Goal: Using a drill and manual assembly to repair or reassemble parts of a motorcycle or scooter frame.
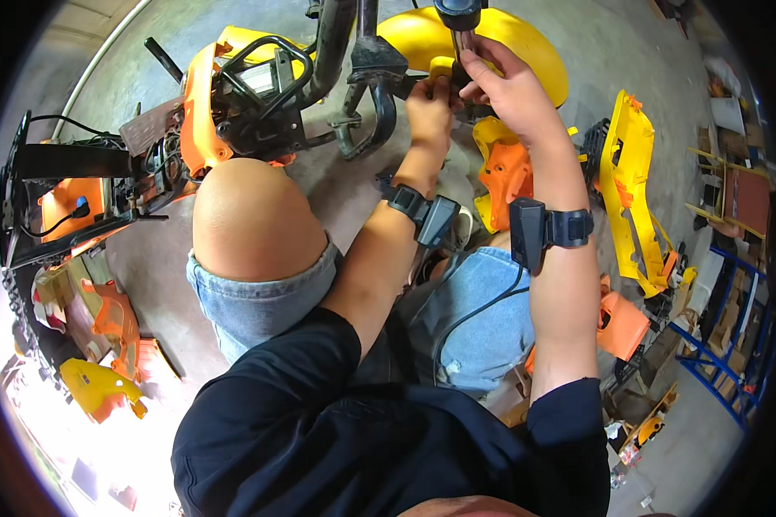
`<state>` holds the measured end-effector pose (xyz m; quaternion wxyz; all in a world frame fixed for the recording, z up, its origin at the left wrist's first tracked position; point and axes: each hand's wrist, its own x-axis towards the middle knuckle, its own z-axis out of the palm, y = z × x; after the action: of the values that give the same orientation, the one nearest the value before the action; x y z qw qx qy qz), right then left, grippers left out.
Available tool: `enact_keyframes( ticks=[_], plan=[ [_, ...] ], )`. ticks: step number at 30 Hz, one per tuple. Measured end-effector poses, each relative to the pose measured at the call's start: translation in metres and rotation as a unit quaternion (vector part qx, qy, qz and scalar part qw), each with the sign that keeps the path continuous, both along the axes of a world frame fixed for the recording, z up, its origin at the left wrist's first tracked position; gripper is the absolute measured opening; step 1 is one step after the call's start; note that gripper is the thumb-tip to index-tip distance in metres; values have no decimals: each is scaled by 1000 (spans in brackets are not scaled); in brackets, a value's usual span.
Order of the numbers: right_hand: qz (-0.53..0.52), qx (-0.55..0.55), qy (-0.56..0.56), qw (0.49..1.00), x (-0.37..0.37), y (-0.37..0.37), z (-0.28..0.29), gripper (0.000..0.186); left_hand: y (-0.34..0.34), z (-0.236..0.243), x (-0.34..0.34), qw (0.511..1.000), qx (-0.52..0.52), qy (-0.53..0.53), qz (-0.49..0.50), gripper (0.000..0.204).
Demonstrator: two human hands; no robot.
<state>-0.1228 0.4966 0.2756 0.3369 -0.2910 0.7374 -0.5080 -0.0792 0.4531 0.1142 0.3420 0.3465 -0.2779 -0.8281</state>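
Observation:
Both my arms reach to the top of the view, beside a black tubular metal frame (378,60). My left hand (429,112) is closed, with a small yellow piece (441,66) at its thumb and fingertips. Just to its right, my right hand (513,90) has its thumb and fingers bent in around a thin metal shaft (462,41). A dark round head (459,12) tops that shaft. Where the fingertips of the two hands meet, the contact is partly hidden. Behind them curves a large yellow body panel (526,56).
An orange-and-black vehicle frame (203,112) stands at the left, near my bare knee (254,220). Orange and yellow parts (504,172) lie below my right hand. Farther right are a long yellow panel (625,185) and a blue metal rack (720,345). More loose panels (116,323) lie lower left.

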Motion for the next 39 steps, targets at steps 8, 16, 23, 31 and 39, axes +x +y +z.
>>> enact_keyframes(
  ticks=[8, 16, 23, 31, 39],
  plan=[
    [5, 18, 9, 1000, -5, 0, -6, 45, -1, 1, 2, 999, 24, 28, 28, 25],
    [16, 20, 8, 1000, -1, -1, 6, 32, 2, -3, -3, 985, 94, 145, 17, 24],
    [3, 7, -26, 1000, -5, 6, 6, 33, 2, -5, 0, 973, 110, 195, -61, 26],
    [1, 39, 9, 999, -14, -1, 3, 36, -2, -7, -7, 977, 74, 190, -66, 23],
    [32, 2, 32, 999, -12, 6, -1, 33, -2, -6, 9, 977, 71, 176, -102, 31]
  ],
)
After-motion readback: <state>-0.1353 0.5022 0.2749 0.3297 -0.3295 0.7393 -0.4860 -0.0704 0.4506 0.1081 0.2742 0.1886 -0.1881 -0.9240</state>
